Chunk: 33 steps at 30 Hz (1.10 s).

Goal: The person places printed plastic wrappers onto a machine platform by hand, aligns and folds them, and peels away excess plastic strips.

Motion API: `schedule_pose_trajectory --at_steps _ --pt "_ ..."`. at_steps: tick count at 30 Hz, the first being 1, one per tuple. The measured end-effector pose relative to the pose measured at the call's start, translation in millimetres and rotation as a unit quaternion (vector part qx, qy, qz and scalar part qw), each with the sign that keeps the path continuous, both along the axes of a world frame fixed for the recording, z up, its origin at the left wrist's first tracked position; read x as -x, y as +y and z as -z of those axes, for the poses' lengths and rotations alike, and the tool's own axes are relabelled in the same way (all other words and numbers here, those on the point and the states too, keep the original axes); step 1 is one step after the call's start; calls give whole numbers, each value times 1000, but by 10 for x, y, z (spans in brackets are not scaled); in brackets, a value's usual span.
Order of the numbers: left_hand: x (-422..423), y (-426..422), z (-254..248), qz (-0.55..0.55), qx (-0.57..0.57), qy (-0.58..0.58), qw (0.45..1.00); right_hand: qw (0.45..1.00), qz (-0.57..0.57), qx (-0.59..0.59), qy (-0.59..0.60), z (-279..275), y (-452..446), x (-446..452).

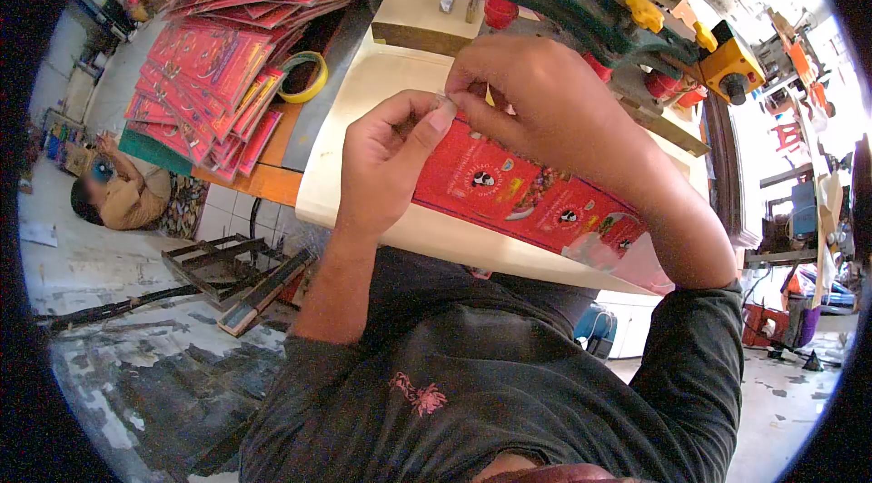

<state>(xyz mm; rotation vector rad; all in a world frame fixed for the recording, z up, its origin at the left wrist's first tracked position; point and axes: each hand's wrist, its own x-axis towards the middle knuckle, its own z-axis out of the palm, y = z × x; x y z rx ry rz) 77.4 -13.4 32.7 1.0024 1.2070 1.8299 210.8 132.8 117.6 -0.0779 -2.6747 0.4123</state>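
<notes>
A strip of red printed plastic film (486, 179) with repeated food-package pictures lies on the cream-coloured board (329, 176). Its far left corner meets the fingers of both hands. My left hand (389, 151) pinches a small clear bit there between thumb and forefinger. Right beside it, the bent fingers of my right hand (522, 88) close on the same corner, with the fingertips partly hidden. My right forearm passes over the film's far side. Toward the right, the film ends in a loose clear part (592, 252).
Fanned stacks of red printed pouches (204, 74) and a yellow tape roll (302, 77) lie at left. A green machine arm (572, 6) with yellow knobs stands just beyond my hands, near a yellow control box (729, 65). A seated person (132, 192) is at far left.
</notes>
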Motion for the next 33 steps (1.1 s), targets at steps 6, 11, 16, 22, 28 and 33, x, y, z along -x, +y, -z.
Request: schedule_pose_trajectory --at_steps 6,11,16,22,28,33 --pt "-11 9 43 -14 11 23 1000 995 44 -88 0 2 -121 1" --pt "-53 19 46 -33 41 33 998 992 73 -104 22 108 -201 16" --pt "-53 17 109 -40 28 51 998 988 119 -87 44 196 -268 9" --pt "-55 43 87 -47 17 60 997 983 148 -81 68 219 -288 36" --pt "-103 31 59 -67 32 57 996 983 155 -50 89 220 -278 55" --pt "-143 54 89 -101 -21 51 993 981 157 -51 101 186 -275 37"
